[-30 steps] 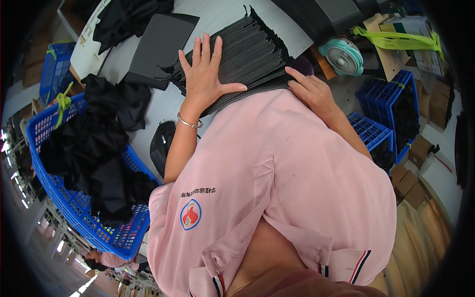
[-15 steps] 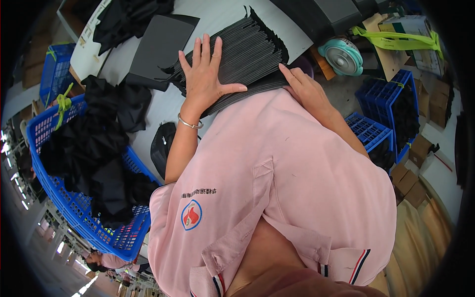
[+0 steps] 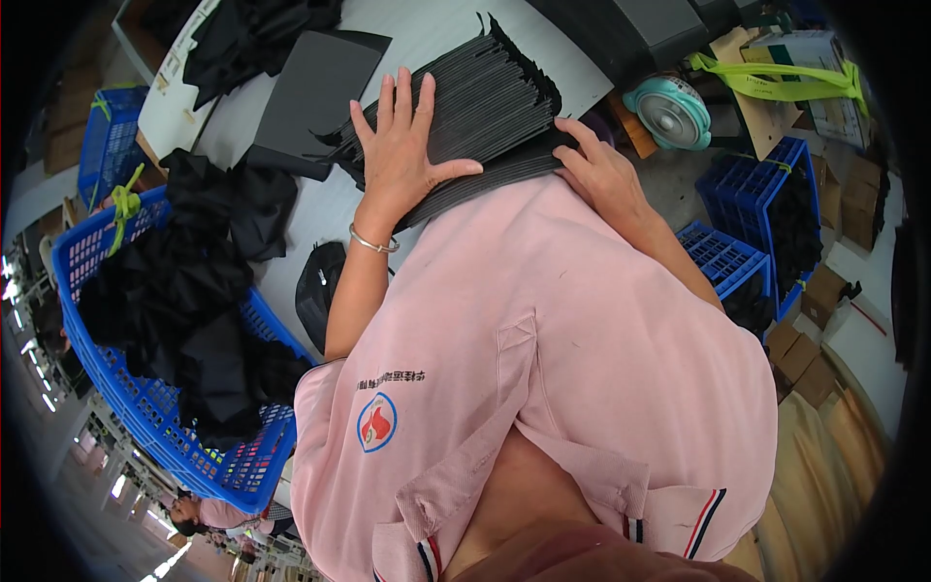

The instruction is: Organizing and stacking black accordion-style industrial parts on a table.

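A fanned stack of dark grey flat sheets (image 3: pixel 490 102) lies on the white table (image 3: pixel 427 29) in front of me. My left hand (image 3: pixel 402 155) rests flat on top of the stack, fingers spread, with a thin bracelet at the wrist. At the near right edge of the stack, my right hand (image 3: pixel 606 175) touches the sheets with its fingers curled against them. A single dark grey sheet (image 3: pixel 315 92) lies apart to the left of the stack.
A blue plastic crate (image 3: pixel 145 407) heaped with black fabric (image 3: pixel 184 301) stands at my left. More black cloth (image 3: pixel 252 29) lies at the table's far left. Blue crates (image 3: pixel 766 194), a small teal fan (image 3: pixel 674 112) and cardboard boxes (image 3: pixel 800 344) are on the right.
My right hand has slid a little left along the near edge of the stack. The left hand stays flat on top.
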Tool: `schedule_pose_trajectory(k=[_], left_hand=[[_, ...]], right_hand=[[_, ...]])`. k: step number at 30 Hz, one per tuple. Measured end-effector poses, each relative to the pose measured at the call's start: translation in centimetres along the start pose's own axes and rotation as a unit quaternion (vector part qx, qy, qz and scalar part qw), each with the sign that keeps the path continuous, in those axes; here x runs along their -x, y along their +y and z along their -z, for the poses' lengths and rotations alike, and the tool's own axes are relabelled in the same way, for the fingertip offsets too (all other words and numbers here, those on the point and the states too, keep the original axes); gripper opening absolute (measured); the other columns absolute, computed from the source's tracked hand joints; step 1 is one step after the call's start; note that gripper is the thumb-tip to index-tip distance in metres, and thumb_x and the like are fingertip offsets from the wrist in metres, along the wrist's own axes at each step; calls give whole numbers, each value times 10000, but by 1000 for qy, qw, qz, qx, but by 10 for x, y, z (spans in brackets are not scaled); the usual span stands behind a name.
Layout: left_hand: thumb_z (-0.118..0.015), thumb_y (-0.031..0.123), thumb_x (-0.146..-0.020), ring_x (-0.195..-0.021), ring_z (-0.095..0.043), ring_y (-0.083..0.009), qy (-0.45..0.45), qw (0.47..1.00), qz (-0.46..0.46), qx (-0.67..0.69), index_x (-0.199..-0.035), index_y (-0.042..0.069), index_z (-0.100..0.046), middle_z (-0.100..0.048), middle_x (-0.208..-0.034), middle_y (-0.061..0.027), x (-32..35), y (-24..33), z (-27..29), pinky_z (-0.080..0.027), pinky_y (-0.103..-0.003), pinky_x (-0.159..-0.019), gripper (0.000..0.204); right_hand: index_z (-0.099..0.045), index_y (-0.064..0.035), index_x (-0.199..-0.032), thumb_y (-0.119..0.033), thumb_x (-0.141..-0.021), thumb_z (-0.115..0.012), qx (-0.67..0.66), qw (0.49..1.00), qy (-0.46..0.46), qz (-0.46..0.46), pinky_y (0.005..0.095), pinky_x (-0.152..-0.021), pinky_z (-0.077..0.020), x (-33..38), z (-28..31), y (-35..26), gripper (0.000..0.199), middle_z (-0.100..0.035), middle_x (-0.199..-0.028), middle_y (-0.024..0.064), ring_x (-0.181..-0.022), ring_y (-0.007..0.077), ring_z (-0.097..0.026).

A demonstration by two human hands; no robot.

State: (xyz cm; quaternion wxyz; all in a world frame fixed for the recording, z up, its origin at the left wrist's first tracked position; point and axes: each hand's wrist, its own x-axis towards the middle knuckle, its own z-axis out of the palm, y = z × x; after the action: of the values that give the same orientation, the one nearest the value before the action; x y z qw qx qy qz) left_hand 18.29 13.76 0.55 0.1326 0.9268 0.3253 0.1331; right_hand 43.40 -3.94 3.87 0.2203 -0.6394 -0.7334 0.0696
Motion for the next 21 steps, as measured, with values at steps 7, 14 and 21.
schedule_pose_trajectory(k=[7,14,21], left_hand=[[-651,847,-703,-1580,-188,-372,-2,1000,10,-20,-1629,101,-314,-242,-1698,-195,-1,1,0,-70,-698,-1203,1236],[-648,838,-717,-1579,-193,-371,-2,1000,11,-21,-1629,101,-316,-244,-1697,-196,-2,0,0,-72,-697,-1203,1219],[-648,837,-716,-1574,-200,-381,2,1000,5,-21,-1629,101,-314,-246,-1695,-199,-3,1,0,-84,-702,-1198,1219]], right_hand=[[-583,-40,-958,-52,-851,-698,12,1000,-20,18,338,-758,-542,1,-5,4,158,-546,-1508,147,-803,220,-644],[-572,-41,-962,-52,-850,-680,38,999,-27,26,337,-775,-547,3,-3,3,156,-611,-1425,145,-802,215,-652],[-610,-14,-1225,-39,-837,-693,11,999,14,39,352,-768,-555,-3,-2,0,398,-637,-1174,114,-797,242,-642]])
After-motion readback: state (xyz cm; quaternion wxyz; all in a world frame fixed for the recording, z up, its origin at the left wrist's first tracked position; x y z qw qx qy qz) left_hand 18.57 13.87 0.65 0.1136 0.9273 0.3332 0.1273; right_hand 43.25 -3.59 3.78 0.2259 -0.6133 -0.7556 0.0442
